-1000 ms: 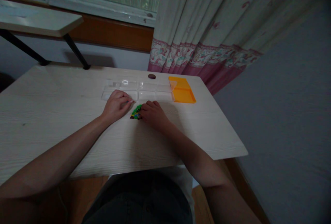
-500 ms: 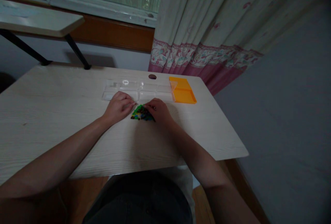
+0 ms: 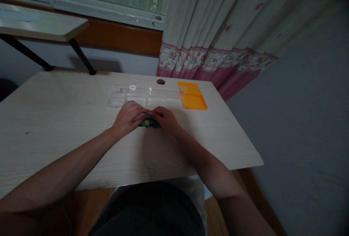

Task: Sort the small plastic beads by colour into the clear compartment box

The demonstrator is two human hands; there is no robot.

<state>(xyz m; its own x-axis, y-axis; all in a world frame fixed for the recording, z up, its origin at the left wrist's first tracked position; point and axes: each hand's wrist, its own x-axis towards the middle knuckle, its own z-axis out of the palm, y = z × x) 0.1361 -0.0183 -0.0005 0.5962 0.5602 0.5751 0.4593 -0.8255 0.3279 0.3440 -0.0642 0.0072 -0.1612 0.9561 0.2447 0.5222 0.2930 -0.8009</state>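
Observation:
A small cluster of coloured pieces (image 3: 149,122), green, blue, yellow and dark, lies on the table between my hands. Its kind is too small to tell, and my fingers cover much of it. From the left, my left hand (image 3: 130,117) reaches over its upper edge, fingers bent together and thumb near its left side. My right hand (image 3: 165,120) covers its right side with curled fingers, the tips meeting those of my left hand at the top. Whatever is between the fingertips is hidden.
Just beyond my hands lies a clear plastic compartment tray (image 3: 155,100), with a few blue bits by its near left compartments. An open orange box (image 3: 194,101) adjoins its right end. A round hole (image 3: 160,82) is near the table's back edge. A raised shelf (image 3: 54,25) stands at the left.
My left hand has moved right and over the cluster, and its fingertips now meet those of my right hand. More of the cluster is covered. Blue bits by the tray have come into view.

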